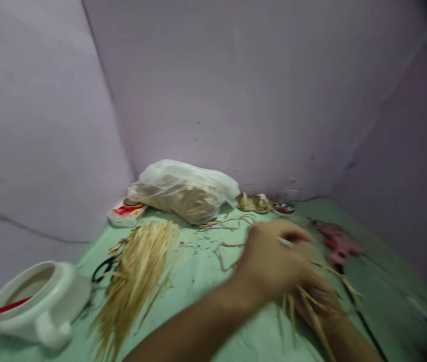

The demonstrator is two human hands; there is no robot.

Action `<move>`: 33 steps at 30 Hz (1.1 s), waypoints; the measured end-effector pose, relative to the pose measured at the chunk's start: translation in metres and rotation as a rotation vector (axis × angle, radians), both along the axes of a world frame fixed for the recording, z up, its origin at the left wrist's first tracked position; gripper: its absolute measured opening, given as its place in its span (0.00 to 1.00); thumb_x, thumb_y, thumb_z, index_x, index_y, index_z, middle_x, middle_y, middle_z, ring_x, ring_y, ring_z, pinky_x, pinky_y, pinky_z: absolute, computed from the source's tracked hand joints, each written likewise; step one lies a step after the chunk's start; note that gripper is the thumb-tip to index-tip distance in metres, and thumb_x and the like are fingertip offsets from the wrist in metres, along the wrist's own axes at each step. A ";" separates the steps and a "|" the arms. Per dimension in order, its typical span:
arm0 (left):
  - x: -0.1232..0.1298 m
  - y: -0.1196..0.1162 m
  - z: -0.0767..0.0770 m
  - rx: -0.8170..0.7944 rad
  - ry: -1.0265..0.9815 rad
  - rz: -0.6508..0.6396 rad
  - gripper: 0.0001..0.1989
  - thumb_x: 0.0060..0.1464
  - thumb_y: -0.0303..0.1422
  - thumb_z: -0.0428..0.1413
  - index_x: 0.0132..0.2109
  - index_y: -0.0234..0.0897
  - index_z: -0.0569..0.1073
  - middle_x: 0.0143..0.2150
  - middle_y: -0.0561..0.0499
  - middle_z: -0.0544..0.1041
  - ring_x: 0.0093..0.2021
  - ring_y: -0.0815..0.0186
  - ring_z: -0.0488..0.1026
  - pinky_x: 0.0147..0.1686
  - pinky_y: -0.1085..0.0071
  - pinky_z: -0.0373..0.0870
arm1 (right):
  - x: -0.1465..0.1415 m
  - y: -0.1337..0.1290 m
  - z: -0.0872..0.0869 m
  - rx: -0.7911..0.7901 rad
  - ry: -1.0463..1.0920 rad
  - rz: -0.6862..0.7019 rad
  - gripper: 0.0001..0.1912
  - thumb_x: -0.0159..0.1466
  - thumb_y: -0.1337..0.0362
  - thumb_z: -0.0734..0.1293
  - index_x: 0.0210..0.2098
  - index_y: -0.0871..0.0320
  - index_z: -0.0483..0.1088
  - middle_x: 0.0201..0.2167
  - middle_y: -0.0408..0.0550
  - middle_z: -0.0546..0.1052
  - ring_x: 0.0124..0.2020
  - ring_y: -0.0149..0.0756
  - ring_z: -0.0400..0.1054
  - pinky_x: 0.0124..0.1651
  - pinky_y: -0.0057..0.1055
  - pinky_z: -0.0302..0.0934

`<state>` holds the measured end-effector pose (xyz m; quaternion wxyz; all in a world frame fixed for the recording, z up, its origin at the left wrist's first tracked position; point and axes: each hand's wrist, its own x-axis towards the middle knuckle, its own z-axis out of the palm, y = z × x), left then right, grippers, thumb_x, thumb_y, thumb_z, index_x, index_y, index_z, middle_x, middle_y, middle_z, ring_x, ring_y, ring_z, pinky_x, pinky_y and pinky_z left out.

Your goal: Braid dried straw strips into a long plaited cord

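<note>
Head view showed the right hand point(321, 295) holding straw strands point(315, 322), the left hand point(273, 257) above, its grip unclear; arranging seemed underway, needing a steady hold next.

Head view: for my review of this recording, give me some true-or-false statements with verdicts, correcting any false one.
1. Straw strands show at the left hand and right hand. True.
2. The straw bundle lies left of the pink glue gun. True.
3. The pink glue gun is in the right hand. False: it lies on the table.
4. A red stick shows at the white pot's mouth. True.
5. The white pot stands right of the straw bundle. False: it stands left.
6. The hands are wide apart. False: they are close together.
</note>
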<state>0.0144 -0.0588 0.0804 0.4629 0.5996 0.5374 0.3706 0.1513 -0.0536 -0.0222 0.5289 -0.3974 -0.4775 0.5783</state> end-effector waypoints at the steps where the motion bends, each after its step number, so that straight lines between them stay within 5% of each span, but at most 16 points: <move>1: 0.002 0.007 -0.002 -0.059 0.012 -0.021 0.11 0.49 0.28 0.52 0.41 0.33 0.72 0.30 0.51 0.72 0.26 0.72 0.69 0.25 0.76 0.65 | -0.002 -0.001 0.003 -0.019 0.089 -0.002 0.07 0.52 0.60 0.61 0.21 0.55 0.64 0.17 0.38 0.62 0.16 0.27 0.58 0.20 0.25 0.64; 4: -0.002 0.027 -0.014 -0.357 0.096 -0.130 0.13 0.44 0.25 0.53 0.40 0.31 0.71 0.15 0.57 0.65 0.15 0.73 0.62 0.15 0.79 0.56 | -0.005 0.000 0.006 -0.124 0.486 0.106 0.10 0.47 0.64 0.69 0.21 0.58 0.60 0.16 0.37 0.59 0.16 0.23 0.55 0.19 0.20 0.59; 7: -0.007 0.035 -0.026 -0.460 0.193 -0.357 0.09 0.41 0.26 0.53 0.34 0.31 0.73 0.16 0.55 0.66 0.14 0.72 0.63 0.15 0.78 0.56 | -0.005 0.002 0.004 -0.190 0.670 0.199 0.12 0.47 0.67 0.70 0.22 0.59 0.61 0.17 0.38 0.60 0.17 0.22 0.56 0.20 0.17 0.58; 9: -0.008 0.034 -0.029 -0.384 0.288 -0.401 0.06 0.41 0.27 0.53 0.28 0.31 0.74 0.16 0.54 0.66 0.14 0.71 0.63 0.17 0.77 0.57 | -0.005 0.002 0.003 -0.205 0.708 0.223 0.11 0.48 0.67 0.70 0.23 0.60 0.61 0.17 0.37 0.60 0.18 0.22 0.57 0.22 0.18 0.59; 12: -0.007 0.032 -0.031 -0.095 0.506 -0.262 0.06 0.38 0.25 0.52 0.23 0.32 0.74 0.16 0.52 0.68 0.19 0.70 0.65 0.20 0.76 0.57 | -0.005 0.001 0.002 -0.236 0.732 0.254 0.11 0.48 0.67 0.70 0.23 0.59 0.61 0.17 0.36 0.59 0.17 0.22 0.57 0.26 0.21 0.62; 16: -0.010 0.035 -0.037 0.210 0.661 -0.254 0.08 0.37 0.25 0.51 0.24 0.35 0.76 0.20 0.51 0.72 0.24 0.69 0.67 0.23 0.76 0.57 | -0.005 0.001 0.003 -0.270 0.733 0.333 0.10 0.48 0.68 0.70 0.24 0.61 0.63 0.17 0.37 0.60 0.16 0.21 0.55 0.20 0.18 0.58; 24: -0.016 0.044 -0.041 0.284 0.711 -0.187 0.10 0.40 0.28 0.51 0.28 0.37 0.77 0.26 0.49 0.76 0.29 0.67 0.69 0.29 0.74 0.61 | 0.003 0.003 0.002 -0.282 0.830 0.394 0.10 0.52 0.70 0.67 0.23 0.60 0.58 0.17 0.35 0.56 0.13 0.18 0.43 0.11 0.12 0.42; 28: -0.016 0.040 -0.038 0.163 0.634 -0.344 0.11 0.41 0.29 0.52 0.32 0.36 0.77 0.30 0.49 0.76 0.31 0.66 0.70 0.32 0.74 0.63 | 0.004 0.003 0.002 -0.248 0.802 0.365 0.08 0.53 0.68 0.66 0.25 0.59 0.60 0.17 0.35 0.54 0.13 0.18 0.41 0.10 0.11 0.40; 33: -0.009 0.031 -0.036 0.331 0.391 -0.467 0.25 0.39 0.27 0.55 0.49 0.37 0.69 0.45 0.49 0.73 0.43 0.65 0.68 0.41 0.75 0.62 | 0.004 0.004 -0.001 -0.238 0.768 0.316 0.07 0.51 0.68 0.68 0.26 0.60 0.64 0.16 0.35 0.57 0.12 0.16 0.39 0.10 0.11 0.41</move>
